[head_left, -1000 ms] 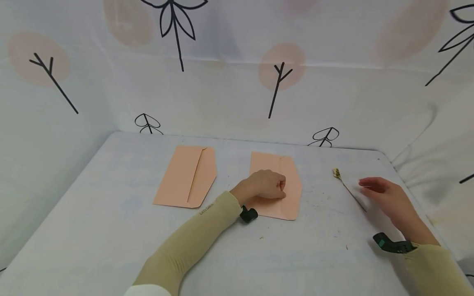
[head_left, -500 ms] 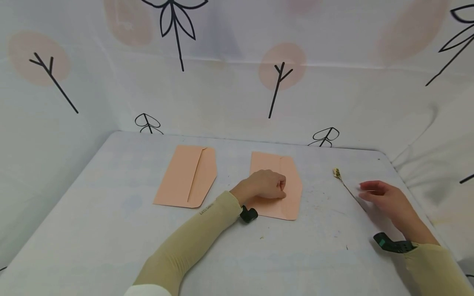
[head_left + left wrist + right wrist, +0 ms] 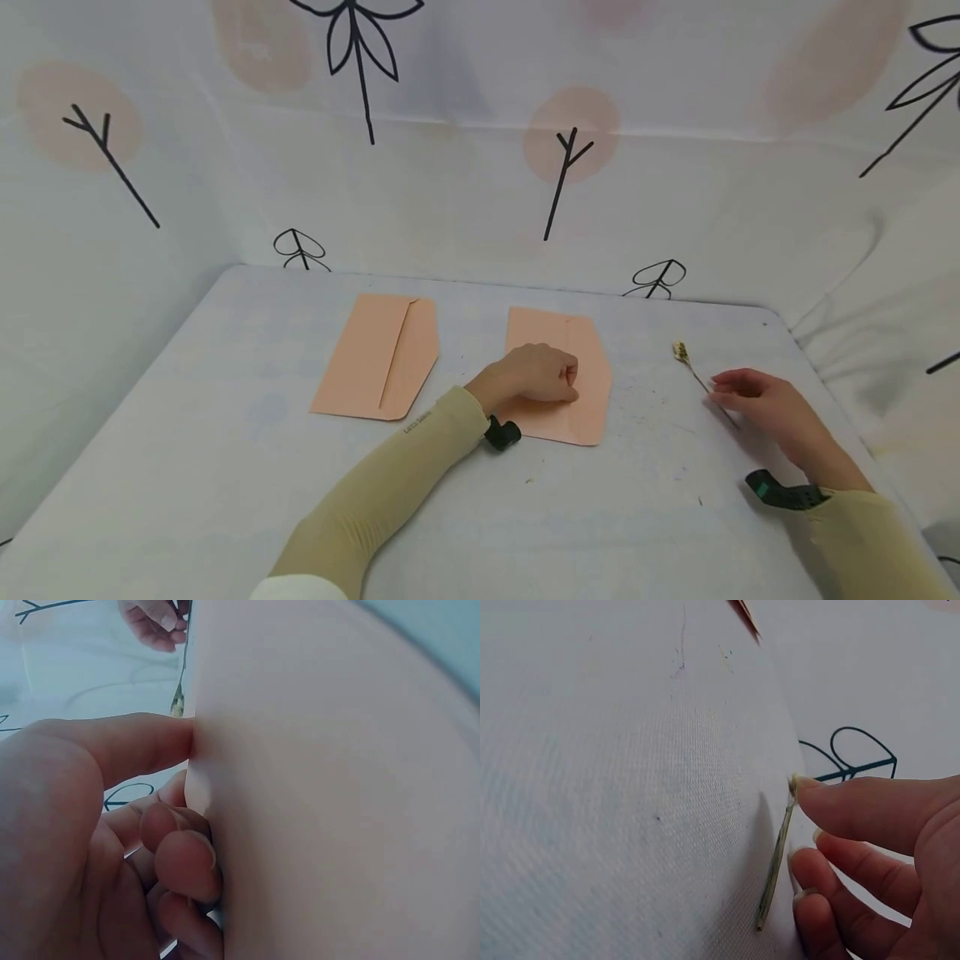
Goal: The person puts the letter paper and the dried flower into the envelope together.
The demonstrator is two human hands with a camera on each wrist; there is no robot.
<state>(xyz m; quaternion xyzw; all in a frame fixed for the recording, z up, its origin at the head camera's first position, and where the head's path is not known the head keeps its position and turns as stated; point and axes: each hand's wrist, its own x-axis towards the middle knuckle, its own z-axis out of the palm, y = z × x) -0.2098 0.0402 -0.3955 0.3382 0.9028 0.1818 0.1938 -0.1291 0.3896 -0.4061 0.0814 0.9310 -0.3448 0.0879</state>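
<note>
Two peach paper envelopes lie on the white table. My left hand [image 3: 536, 373] rests on the right envelope [image 3: 592, 379], its fingers loosely curled. In the left wrist view the thumb and fingertips touch the paper surface [image 3: 337, 787], with a gap between thumb and fingers. To the right lies a dried flower sprig with a small yellowish head [image 3: 680, 352] and a thin stem [image 3: 775, 874]. My right hand [image 3: 772, 412] is over the stem, fingers bent and apart. Its thumb tip is right at the stem in the right wrist view, overlapping the flower head's end.
The left envelope [image 3: 367, 358] lies left of the left hand, its side flap open. Small specks of plant debris [image 3: 529, 481] dot the table [image 3: 187, 467]. A white cloth backdrop [image 3: 450, 192] with drawn leaves rises behind the table's far edge.
My right hand has moved slightly left, bringing its fingertips over the sprig's stem. The left hand, both envelopes and the sprig have not visibly moved.
</note>
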